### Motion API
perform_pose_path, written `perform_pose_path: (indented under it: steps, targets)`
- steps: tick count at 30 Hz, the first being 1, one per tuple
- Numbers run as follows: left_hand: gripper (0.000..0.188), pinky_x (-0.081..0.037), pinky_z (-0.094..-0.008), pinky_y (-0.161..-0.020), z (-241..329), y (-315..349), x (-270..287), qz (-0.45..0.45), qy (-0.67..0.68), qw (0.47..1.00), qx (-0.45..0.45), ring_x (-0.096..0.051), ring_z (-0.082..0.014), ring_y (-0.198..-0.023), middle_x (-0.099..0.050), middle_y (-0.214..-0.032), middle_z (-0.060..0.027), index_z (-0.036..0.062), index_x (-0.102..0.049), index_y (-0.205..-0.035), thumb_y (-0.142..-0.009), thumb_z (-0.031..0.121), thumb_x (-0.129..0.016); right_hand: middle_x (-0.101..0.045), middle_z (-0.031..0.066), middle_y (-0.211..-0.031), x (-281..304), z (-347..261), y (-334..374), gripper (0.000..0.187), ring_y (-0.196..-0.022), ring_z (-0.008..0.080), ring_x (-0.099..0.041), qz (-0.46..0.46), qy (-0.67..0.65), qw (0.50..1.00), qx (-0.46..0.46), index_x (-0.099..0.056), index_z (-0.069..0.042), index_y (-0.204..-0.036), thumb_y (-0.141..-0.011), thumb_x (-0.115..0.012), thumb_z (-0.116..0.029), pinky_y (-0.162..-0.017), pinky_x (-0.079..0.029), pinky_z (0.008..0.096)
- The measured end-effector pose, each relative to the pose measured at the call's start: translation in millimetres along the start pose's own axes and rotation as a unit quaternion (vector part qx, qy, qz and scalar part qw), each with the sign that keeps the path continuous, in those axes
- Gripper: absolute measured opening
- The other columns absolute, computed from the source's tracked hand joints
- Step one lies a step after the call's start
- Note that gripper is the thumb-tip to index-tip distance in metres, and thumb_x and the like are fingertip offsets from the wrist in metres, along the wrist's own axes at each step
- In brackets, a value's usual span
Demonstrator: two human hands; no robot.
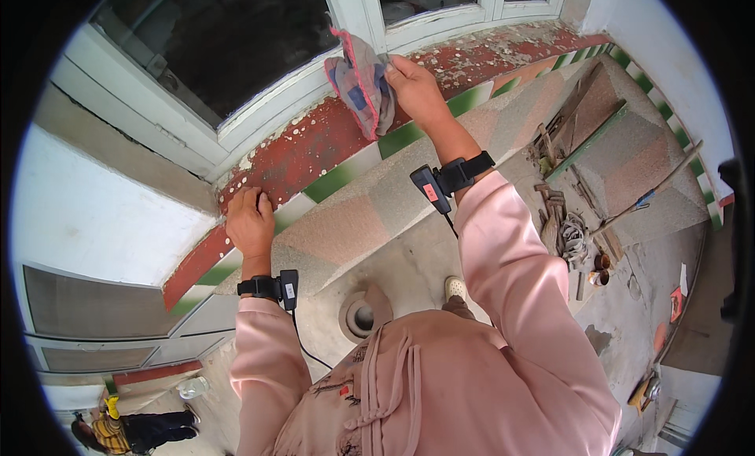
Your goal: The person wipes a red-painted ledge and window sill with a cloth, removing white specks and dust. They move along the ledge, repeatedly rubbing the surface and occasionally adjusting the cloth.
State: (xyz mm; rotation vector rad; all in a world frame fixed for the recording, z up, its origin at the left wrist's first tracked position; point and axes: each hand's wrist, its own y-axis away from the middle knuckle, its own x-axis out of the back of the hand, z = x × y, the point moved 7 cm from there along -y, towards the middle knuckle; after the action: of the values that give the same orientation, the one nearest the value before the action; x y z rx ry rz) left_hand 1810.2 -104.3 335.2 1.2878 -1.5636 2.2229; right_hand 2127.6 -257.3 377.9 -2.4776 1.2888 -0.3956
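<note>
A checked grey-and-blue cloth (365, 86) with a bright pink edge hangs from my right hand (414, 90), whose fingers are closed on its side. It is held over the red window sill (314, 140), close to the white window frame (358, 20). My left hand (250, 218) rests on the sill's left part, by the white wall corner, with its fingers bent over the red surface; nothing shows in it. Peeling paint and pale flakes cover the sill, most thickly at its far right.
Sticks and a green pole (586, 140) lean at the right wall, with small rusty cans (600, 270) below. A round drain-like ring (361, 314) stands on the floor near my foot. Another person (141, 431) with yellow gloves is at the lower left, near a clear plastic container (194, 387).
</note>
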Motion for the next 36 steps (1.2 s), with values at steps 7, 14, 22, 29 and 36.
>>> perform_pose_path:
  steps: [7,14,22,29,36]
  targets:
    - [0.015,-0.050,-0.0366,-0.080,-5,1,-2,-0.013,-0.022,0.998,0.056,-0.063,-0.0283,-0.093,-0.067,-0.102,-0.0078,0.0093,-0.068,-0.092,-0.082,0.018,-0.061,-0.062,0.0159,-0.111,80,30,-28,0.030,-0.103,0.0378,-0.057,0.132,0.360,0.916,0.116,-0.064,-0.015,-0.113,-0.084,-0.063,-0.022,-0.087,-0.045,0.0448]
    - [0.016,-0.049,-0.0385,-0.084,-6,-1,-2,-0.026,-0.036,0.997,0.058,-0.062,-0.0317,-0.096,-0.067,-0.104,-0.0115,0.0080,-0.068,-0.093,-0.082,0.018,-0.061,-0.050,0.0166,-0.130,7,23,10,0.049,-0.122,0.0425,-0.042,-0.091,0.407,0.872,0.254,-0.059,-0.019,-0.124,-0.079,-0.067,-0.036,-0.096,-0.029,0.0607]
    - [0.016,-0.049,-0.0382,-0.083,-3,-1,-2,-0.033,-0.039,0.997,0.066,-0.062,-0.0312,-0.094,-0.066,-0.103,-0.0110,0.0070,-0.067,-0.093,-0.081,0.017,-0.062,-0.048,0.0206,-0.132,-48,30,45,0.054,-0.122,0.0472,-0.040,-0.187,0.382,0.867,0.259,-0.058,-0.018,-0.125,-0.077,-0.068,-0.039,-0.092,-0.028,0.0679]
    - [0.016,-0.050,-0.0387,-0.083,-4,0,2,-0.018,-0.015,0.998,0.062,-0.062,-0.0319,-0.092,-0.067,-0.102,-0.0109,0.0062,-0.067,-0.092,-0.079,0.015,-0.064,-0.040,0.0163,-0.143,-115,-10,96,0.066,-0.124,0.0418,-0.040,-0.299,0.333,0.825,0.345,-0.051,-0.025,-0.133,-0.073,-0.074,-0.034,-0.093,-0.030,0.0618]
    - [0.014,-0.050,-0.0388,-0.082,-9,3,4,-0.014,0.031,0.995,0.092,-0.062,-0.0316,-0.092,-0.067,-0.103,-0.0113,0.0068,-0.068,-0.090,-0.079,0.013,-0.065,-0.049,0.0134,-0.129,-97,-8,88,0.045,-0.115,0.0355,-0.046,-0.272,0.328,0.805,0.413,-0.058,-0.024,-0.122,-0.078,-0.067,-0.020,-0.085,-0.034,0.0532]
